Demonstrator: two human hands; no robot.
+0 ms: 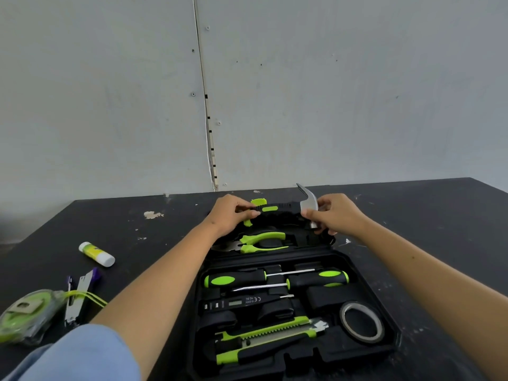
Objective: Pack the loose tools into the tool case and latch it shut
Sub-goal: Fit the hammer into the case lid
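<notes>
At frame centre, both hands (pixel 286 213) pinching hammer (pixel 277 209) over case (pixel 365 273); most tools seated. Left: tape measure (pixel 27 314) on bench (pixel 439 229), latching.

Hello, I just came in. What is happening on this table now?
A person is packing an open black plastic tool case on a dark table. The left hand grips the black and green handle of a claw hammer, and the right hand holds its steel head, over the far half of the case. Green-handled pliers, two screwdrivers, a utility knife and a tape roll already sit inside. A white glue stick lies outside.
</notes>
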